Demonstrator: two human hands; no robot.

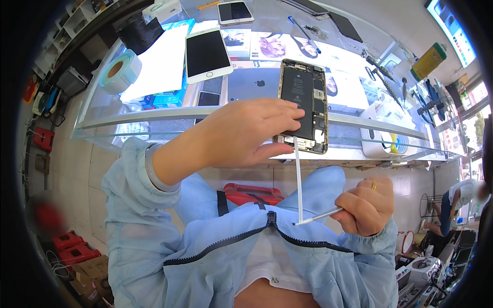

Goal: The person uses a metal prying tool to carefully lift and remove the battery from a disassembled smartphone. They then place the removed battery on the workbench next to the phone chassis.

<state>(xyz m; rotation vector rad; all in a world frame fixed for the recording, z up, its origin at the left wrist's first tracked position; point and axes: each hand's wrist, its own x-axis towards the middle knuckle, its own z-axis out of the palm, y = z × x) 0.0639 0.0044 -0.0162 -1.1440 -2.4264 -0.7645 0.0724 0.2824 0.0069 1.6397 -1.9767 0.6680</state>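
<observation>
An opened smartphone (319,118) with exposed battery lies at the front edge of the glass counter (205,113). My left hand (241,131) holds it, fingers over the battery and thumb at the lower edge. A thin white strip (298,182) stretches down from the phone's bottom toward my lap, to the tip of a slim metal tool (318,215). My right hand (363,205) grips that tool with fingers closed.
Two white phones (208,54) (235,12), a tape roll (119,72) and dark panels (345,26) lie farther back; pliers and screwdrivers (429,105) stand right. A red object (251,194) is under the counter. Another person (457,200) bends at far right.
</observation>
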